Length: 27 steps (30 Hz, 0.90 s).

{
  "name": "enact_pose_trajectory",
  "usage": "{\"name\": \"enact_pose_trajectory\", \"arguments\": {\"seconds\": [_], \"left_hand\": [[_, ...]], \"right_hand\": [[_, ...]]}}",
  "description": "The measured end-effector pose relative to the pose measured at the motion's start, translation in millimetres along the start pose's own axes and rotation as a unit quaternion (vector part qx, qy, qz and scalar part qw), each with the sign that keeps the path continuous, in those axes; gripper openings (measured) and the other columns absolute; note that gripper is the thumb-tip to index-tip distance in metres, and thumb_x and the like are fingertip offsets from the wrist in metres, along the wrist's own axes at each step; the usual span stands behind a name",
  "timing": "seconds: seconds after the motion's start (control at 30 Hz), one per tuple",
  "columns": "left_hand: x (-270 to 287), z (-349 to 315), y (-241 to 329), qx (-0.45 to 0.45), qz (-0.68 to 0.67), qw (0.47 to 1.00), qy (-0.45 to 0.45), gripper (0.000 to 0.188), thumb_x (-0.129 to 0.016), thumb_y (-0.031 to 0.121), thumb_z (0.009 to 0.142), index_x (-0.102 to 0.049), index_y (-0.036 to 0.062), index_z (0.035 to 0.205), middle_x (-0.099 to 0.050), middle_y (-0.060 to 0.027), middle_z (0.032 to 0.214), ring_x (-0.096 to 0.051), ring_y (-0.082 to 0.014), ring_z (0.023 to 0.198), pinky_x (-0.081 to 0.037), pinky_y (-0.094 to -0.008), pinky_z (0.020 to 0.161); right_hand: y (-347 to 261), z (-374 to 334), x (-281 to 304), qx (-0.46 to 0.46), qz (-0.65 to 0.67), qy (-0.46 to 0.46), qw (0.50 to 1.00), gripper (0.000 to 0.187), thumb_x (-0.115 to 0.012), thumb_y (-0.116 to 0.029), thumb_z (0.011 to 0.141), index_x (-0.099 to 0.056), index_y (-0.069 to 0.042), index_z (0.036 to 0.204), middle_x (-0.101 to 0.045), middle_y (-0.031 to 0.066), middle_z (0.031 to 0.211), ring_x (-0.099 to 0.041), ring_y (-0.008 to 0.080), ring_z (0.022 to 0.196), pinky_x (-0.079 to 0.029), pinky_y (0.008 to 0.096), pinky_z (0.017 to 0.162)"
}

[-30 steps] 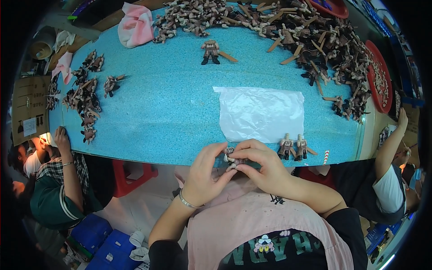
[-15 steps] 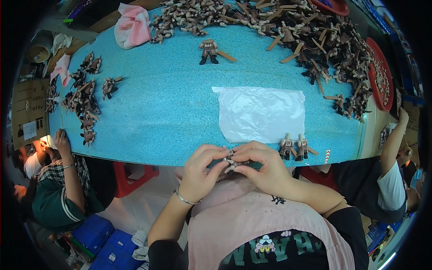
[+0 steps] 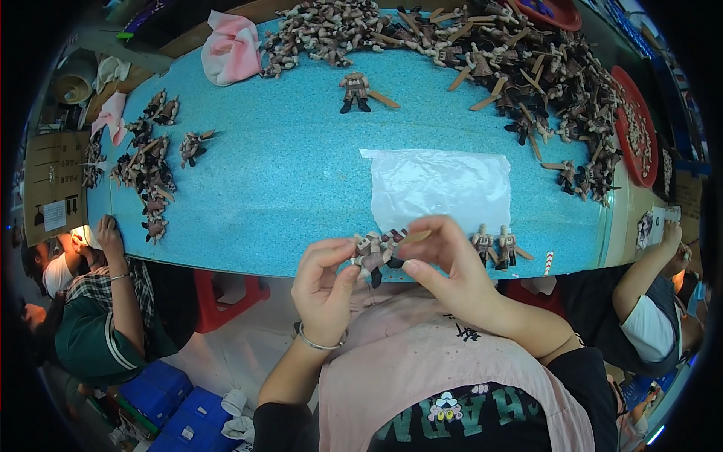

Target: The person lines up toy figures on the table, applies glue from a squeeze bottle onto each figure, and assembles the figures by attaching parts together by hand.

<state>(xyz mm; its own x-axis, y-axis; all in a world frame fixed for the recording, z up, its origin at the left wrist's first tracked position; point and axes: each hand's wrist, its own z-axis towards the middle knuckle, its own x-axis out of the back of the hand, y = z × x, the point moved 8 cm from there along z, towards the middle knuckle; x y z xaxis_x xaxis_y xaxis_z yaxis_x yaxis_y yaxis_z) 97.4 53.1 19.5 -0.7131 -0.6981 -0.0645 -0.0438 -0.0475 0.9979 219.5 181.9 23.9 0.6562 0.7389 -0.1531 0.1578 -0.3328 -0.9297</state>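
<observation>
A small toy figure (image 3: 369,252) with pale arms, a brown body and dark boots is held near the front edge of the table. My left hand (image 3: 325,286) pinches it between thumb and fingers. My right hand (image 3: 456,264) is at its other side, thumb and forefinger apart. A flat tan strip (image 3: 416,236) sticks out from the figure beneath the right forefinger; whether that finger touches it I cannot tell. Just right of this hand, two similar figures (image 3: 494,247) lie side by side.
Beyond my hands a white plastic sheet (image 3: 444,188) lies on the blue table (image 3: 263,173). One figure (image 3: 355,92) lies farther back. Heaped figures (image 3: 527,68) line the back and right, near a red tray (image 3: 623,143). Co-workers sit at both sides.
The figure has come up into fuller view, its boots and tan strip now showing. My right hand has opened away from the close two-handed pinch; my left keeps its hold.
</observation>
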Motion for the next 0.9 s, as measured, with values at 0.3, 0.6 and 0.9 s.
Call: {"name": "enact_pose_trajectory", "arguments": {"seconds": [0.3, 0.6, 0.9], "left_hand": [[-6.7, -7.6, 2.2, 0.0, 0.034, 0.998, -0.055, 0.016, -0.058, 0.005, 0.091, -0.059, -0.0033, 0.105, -0.055, -0.0139, 0.113, -0.057, -0.0185, 0.101, -0.047, -0.0296, 0.088], [-38.4, 8.5, -13.3, 0.218, -0.228, 0.931, -0.184, 0.016, -0.06, 0.016, 0.092, -0.058, 0.0003, 0.092, -0.054, -0.0135, 0.116, -0.057, -0.0201, 0.102, -0.045, -0.0345, 0.091], [-46.3, -3.6, 3.6, 0.162, -0.154, 0.955, -0.196, 0.017, -0.062, 0.004, 0.089, -0.047, 0.0029, 0.097, -0.053, -0.0175, 0.119, -0.056, -0.0132, 0.096, -0.049, -0.0269, 0.082]], "right_hand": [[10.3, -3.2, -20.0, -0.055, 0.093, -0.217, 0.97, 0.028, -0.048, -0.023, 0.1, -0.057, 0.0, 0.086, -0.059, 0.0024, 0.083, -0.053, 0.0091, 0.078, -0.045, 0.0248, 0.074], [6.1, -9.3, -26.1, -0.065, 0.084, -0.26, 0.96, 0.031, -0.047, -0.025, 0.1, -0.055, -0.002, 0.082, -0.055, 0.0012, 0.08, -0.048, 0.009, 0.077, -0.041, 0.0256, 0.071], [8.6, -3.0, -16.0, -0.026, -0.036, -0.247, 0.968, 0.023, -0.054, -0.023, 0.096, -0.055, -0.002, 0.086, -0.054, 0.0033, 0.077, -0.05, 0.0109, 0.073, -0.042, 0.0259, 0.066]]}}
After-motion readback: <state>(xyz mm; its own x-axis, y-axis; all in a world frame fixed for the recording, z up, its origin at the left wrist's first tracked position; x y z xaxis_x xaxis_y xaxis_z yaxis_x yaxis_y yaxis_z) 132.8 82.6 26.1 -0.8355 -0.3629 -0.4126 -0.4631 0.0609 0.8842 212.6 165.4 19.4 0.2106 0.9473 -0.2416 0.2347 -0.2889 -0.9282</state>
